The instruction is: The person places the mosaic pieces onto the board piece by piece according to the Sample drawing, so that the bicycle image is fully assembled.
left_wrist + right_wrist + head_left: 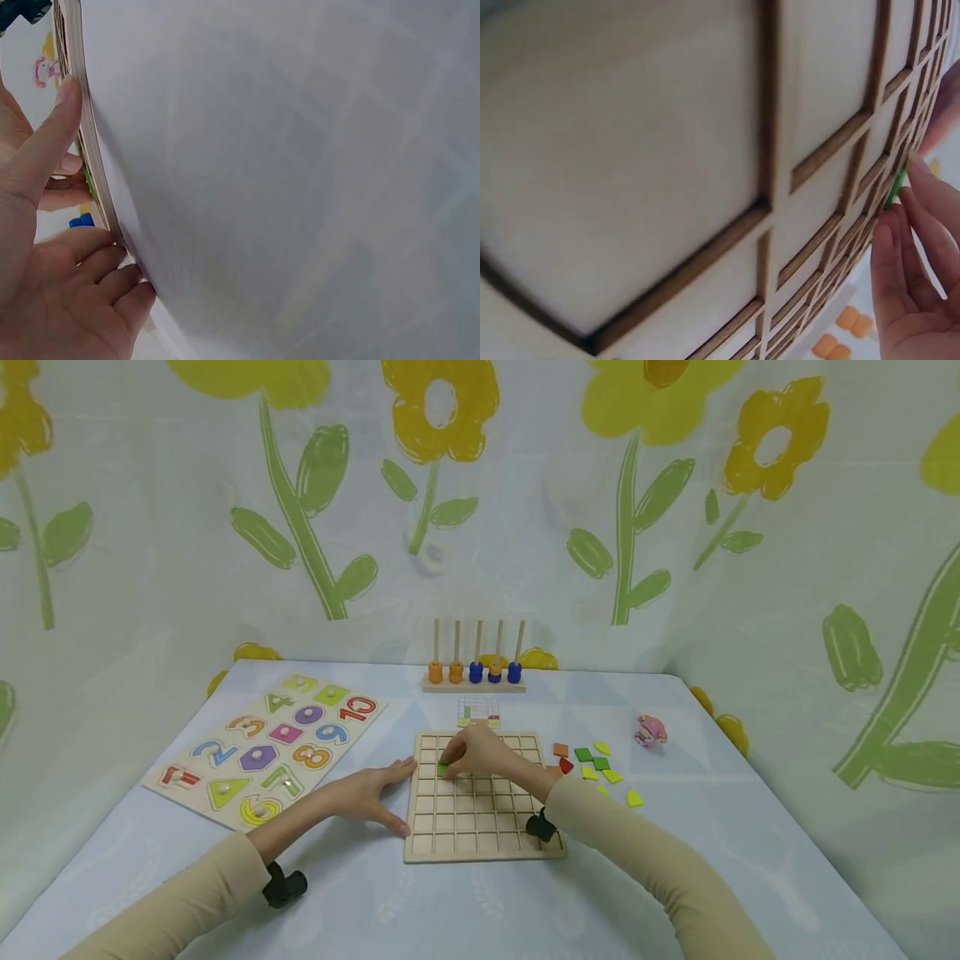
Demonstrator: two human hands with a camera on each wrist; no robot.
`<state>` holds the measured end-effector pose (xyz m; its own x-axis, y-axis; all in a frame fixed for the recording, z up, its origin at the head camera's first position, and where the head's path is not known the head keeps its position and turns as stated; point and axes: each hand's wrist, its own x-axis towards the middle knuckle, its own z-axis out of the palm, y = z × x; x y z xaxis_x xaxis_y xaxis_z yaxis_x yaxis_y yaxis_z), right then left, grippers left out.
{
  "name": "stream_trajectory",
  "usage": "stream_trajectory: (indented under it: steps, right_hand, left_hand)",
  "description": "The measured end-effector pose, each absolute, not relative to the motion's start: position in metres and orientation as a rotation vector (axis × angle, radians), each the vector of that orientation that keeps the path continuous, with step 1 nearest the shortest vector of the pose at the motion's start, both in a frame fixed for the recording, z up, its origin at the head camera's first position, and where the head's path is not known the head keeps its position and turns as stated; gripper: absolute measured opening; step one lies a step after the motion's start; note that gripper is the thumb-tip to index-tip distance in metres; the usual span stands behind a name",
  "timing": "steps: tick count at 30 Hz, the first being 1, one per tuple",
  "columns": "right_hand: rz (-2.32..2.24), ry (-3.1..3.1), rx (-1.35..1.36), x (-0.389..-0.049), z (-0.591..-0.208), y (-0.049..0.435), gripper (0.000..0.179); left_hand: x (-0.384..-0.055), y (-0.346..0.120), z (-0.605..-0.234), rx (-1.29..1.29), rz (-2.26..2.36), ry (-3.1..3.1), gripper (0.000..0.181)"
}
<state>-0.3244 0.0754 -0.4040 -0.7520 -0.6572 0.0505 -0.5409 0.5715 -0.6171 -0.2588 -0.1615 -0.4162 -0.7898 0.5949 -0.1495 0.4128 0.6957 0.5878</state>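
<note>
A wooden grid board (465, 845) lies flat in the middle of the table. My right hand (482, 752) is over its upper left part and pinches a small green square tile (442, 769) at one of the cells. In the right wrist view the tile (895, 189) shows as a thin green edge between thumb and fingertips, right at the board's surface. My left hand (366, 794) is spread along the board's left side, thumb near the lower corner and fingers higher up. The left wrist view shows those fingers (97, 262) touching the board's edge.
Loose orange, red, green and yellow tiles (583, 754) lie right of the board. A small pattern card (478, 710) lies behind it, then a peg abacus (474, 687) with orange and blue beads. A number puzzle board (225, 752) is at left, a pink toy figure (651, 730) at right.
</note>
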Motion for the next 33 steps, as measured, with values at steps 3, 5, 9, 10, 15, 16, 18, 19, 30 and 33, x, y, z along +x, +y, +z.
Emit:
stream_trajectory:
  steps: [3,5,9,10,15,16,18,19,30,33]
  right_hand:
    - [-0.911,2.619,-1.019,-0.323,-0.402,0.078,0.021]
    - [-0.901,2.62,-1.029,-0.322,-0.4,0.081,0.024]
    - [-0.899,2.633,-1.052,-0.318,-0.393,0.094,0.028]
    - [-0.914,2.633,-1.055,-0.317,-0.391,0.099,0.028]
    - [-1.006,2.649,-1.081,-0.314,-0.382,0.124,0.031]
    - [-1.015,2.659,-1.084,-0.313,-0.381,0.13,0.031]
    - [-1.032,2.684,-1.094,-0.31,-0.379,0.141,0.032]
    - [-1.036,2.702,-1.094,-0.309,-0.379,0.148,0.031]
    - [-0.988,2.845,-1.067,-0.309,-0.382,0.221,0.026]
    - [-0.97,2.852,-1.025,-0.312,-0.386,0.238,0.024]
  left_hand:
    - [-0.259,-0.161,-0.416,0.792,0.78,2.578,0.107]
    - [-0.258,-0.16,-0.416,0.792,0.778,2.586,0.106]
    - [-0.259,-0.159,-0.417,0.798,0.759,2.608,0.105]
    - [-0.26,-0.159,-0.417,0.797,0.753,2.614,0.105]
    - [-0.262,-0.159,-0.417,0.785,0.745,2.626,0.106]
    - [-0.262,-0.159,-0.418,0.781,0.745,2.627,0.106]
    - [-0.262,-0.159,-0.417,0.775,0.743,2.63,0.106]
    - [-0.262,-0.158,-0.418,0.771,0.742,2.631,0.106]
    - [-0.26,-0.157,-0.416,0.757,0.745,2.635,0.106]
    - [-0.259,-0.157,-0.415,0.76,0.745,2.637,0.106]
